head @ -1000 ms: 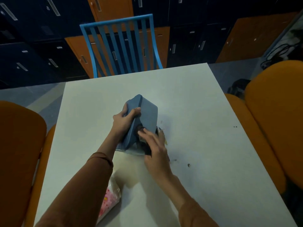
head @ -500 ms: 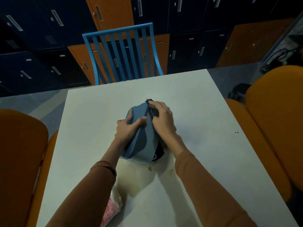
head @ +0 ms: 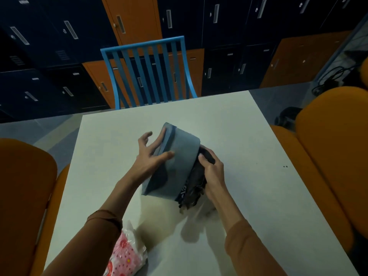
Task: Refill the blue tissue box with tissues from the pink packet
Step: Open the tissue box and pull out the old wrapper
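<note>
The blue tissue box (head: 177,166) stands tilted on its side in the middle of the white table (head: 249,140). My left hand (head: 151,156) lies against its left face, thumb on the upper side, fingers partly spread. My right hand (head: 211,172) grips the dark underside part (head: 196,182) of the box on the right, fingers curled around its edge. The pink packet (head: 125,257), patterned with dots and in clear plastic, lies near the table's front edge under my left forearm, partly hidden.
A blue slatted chair (head: 147,70) stands at the table's far side. Orange chairs flank the table on the left (head: 22,196) and on the right (head: 330,148). Dark blue and orange lockers (head: 131,18) fill the background. Small specks (head: 285,166) mark the table's right part.
The box has turned, its dark underside now facing right. My right hand moved from the box's top edge down to the right side. My left fingers have loosened and spread.
</note>
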Demonstrator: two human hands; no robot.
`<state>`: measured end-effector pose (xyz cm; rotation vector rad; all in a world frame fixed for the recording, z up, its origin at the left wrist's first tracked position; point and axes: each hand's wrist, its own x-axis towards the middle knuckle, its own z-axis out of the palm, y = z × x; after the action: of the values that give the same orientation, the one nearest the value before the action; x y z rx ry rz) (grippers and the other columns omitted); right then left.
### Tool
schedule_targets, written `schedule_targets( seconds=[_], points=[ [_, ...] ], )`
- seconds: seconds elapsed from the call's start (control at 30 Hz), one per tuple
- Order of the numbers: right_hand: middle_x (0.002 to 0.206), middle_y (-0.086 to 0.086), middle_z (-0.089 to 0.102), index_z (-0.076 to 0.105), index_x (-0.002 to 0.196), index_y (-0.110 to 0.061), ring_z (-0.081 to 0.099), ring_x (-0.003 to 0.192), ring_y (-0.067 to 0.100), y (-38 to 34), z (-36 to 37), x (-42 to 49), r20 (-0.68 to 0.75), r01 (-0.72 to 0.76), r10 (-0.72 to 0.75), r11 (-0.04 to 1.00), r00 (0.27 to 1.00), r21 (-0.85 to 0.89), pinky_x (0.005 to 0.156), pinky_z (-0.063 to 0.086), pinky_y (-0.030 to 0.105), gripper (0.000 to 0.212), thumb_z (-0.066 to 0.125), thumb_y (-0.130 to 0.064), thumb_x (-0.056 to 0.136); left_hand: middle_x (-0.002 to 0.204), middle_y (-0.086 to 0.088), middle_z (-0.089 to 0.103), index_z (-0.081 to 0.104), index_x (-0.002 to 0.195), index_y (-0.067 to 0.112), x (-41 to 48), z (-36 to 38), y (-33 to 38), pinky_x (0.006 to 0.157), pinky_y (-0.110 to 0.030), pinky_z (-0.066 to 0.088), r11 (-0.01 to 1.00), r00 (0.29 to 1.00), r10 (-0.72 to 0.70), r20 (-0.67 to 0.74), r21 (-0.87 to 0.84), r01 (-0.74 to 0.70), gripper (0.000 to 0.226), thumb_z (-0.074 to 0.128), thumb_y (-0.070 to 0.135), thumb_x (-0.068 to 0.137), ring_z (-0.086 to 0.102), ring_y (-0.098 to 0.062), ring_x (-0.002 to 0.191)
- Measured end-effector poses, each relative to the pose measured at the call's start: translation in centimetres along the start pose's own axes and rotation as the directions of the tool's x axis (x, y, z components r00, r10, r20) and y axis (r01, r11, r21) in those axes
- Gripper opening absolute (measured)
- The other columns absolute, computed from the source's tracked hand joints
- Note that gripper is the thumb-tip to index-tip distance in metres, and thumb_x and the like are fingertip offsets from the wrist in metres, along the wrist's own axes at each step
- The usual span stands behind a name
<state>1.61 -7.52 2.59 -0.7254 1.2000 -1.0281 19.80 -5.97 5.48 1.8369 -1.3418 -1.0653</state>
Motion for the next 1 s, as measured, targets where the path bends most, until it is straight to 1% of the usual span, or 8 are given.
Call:
schedule_targets(
  seconds=[0.1,0.17,0.3,0.4,0.6,0.73,0.83,1.0],
  points=[
    [0.111,-0.007,0.069,0.067,0.111,-0.025,0.063,0.106,0.011,-0.7,0.2,-1.1,0.025,0.146,-0.145,0.989,0.989,-0.017,0.095,0.051,0.041,0.029,0.053,-0.006,0.093,0.129,0.006,0.031,0.040,0.137,0.052,-0.3,-1.2,1.6,0.108,-0.046,0.039,0.999,0.999,0.043,-0.024,0.031,-0.043,0.090,0.063,0.075,0.053,0.034,-0.016,0.128],
    [0.115,-0.007,0.068,0.066,0.113,-0.024,0.061,0.110,0.009,-0.7,0.6,-1.7,0.048,0.251,-0.248,0.966,0.967,-0.061,0.098,0.049,0.039,0.030,0.053,-0.005,0.094,0.119,0.004,0.039,0.041,0.142,0.037,-1.0,-0.9,2.5,0.096,-0.030,0.046,0.994,0.991,0.103,-0.090,0.034,-0.100,0.102,0.071,0.071,0.051,0.042,-0.011,0.114],
    [0.118,-0.008,0.066,0.066,0.115,-0.023,0.059,0.113,0.007,-0.3,1.2,-3.1,0.117,0.349,-0.333,0.925,0.935,-0.149,0.099,0.048,0.038,0.030,0.054,-0.006,0.094,0.130,0.008,0.030,0.019,0.146,0.023,-2.8,1.6,2.6,0.086,0.005,0.029,0.979,0.946,0.202,-0.255,0.039,-0.199,0.125,0.085,0.058,0.046,0.031,0.002,0.117],
    [0.118,-0.011,0.065,0.066,0.115,-0.022,0.058,0.113,0.003,0.1,0.6,-3.9,0.241,0.406,-0.348,0.877,0.906,-0.259,0.100,0.047,0.035,0.031,0.054,-0.003,0.093,0.140,0.001,0.031,0.017,0.146,0.019,-3.3,2.3,1.3,0.101,-0.007,0.028,0.981,0.916,0.179,-0.359,-0.012,-0.196,0.127,0.090,0.052,0.048,0.033,-0.003,0.125],
    [0.122,-0.004,0.063,0.064,0.120,-0.017,0.056,0.110,0.014,-4.8,0.4,-3.0,0.368,0.698,-0.630,0.416,0.683,-0.584,0.095,0.047,0.026,0.038,0.056,0.003,0.089,0.130,0.006,0.042,0.031,0.137,0.015,-4.0,2.0,-0.2,0.088,0.000,0.035,0.970,0.894,0.216,-0.392,-0.018,-0.242,0.109,0.087,0.041,0.047,0.043,0.005,0.110],
    [0.140,-0.007,0.048,0.049,0.136,-0.025,0.044,0.112,0.018,-9.5,5.7,-4.6,0.732,0.788,-0.349,0.033,0.585,-0.614,0.094,0.042,0.030,0.049,0.050,-0.004,0.091,0.127,0.002,0.048,0.036,0.130,0.009,-3.9,2.1,0.0,0.088,-0.009,0.043,0.953,0.890,0.263,-0.372,-0.044,-0.299,0.100,0.095,0.021,0.050,0.051,0.001,0.113],
    [0.150,-0.005,0.031,0.029,0.146,-0.024,0.035,0.124,0.021,-8.8,8.4,-5.4,0.808,0.768,-0.109,-0.262,0.579,-0.585,0.094,0.040,0.036,0.058,0.048,-0.009,0.093,0.124,-0.003,0.052,0.037,0.125,0.004,-3.6,2.3,-0.8,0.090,-0.029,0.052,0.934,0.885,0.309,-0.347,-0.065,-0.351,0.091,0.093,0.025,0.056,0.056,-0.015,0.114],
    [0.137,0.003,0.049,0.053,0.130,-0.016,0.049,0.108,0.029,-5.9,4.0,-6.2,0.824,0.790,-0.116,-0.235,0.555,-0.566,0.081,0.054,0.042,0.066,0.065,0.008,0.070,0.125,-0.001,0.052,0.034,0.132,0.010,-3.3,1.8,-0.8,0.092,-0.032,0.053,0.952,0.901,0.251,-0.354,-0.079,-0.297,0.094,0.086,0.028,0.055,0.057,-0.009,0.111]
  ],
)
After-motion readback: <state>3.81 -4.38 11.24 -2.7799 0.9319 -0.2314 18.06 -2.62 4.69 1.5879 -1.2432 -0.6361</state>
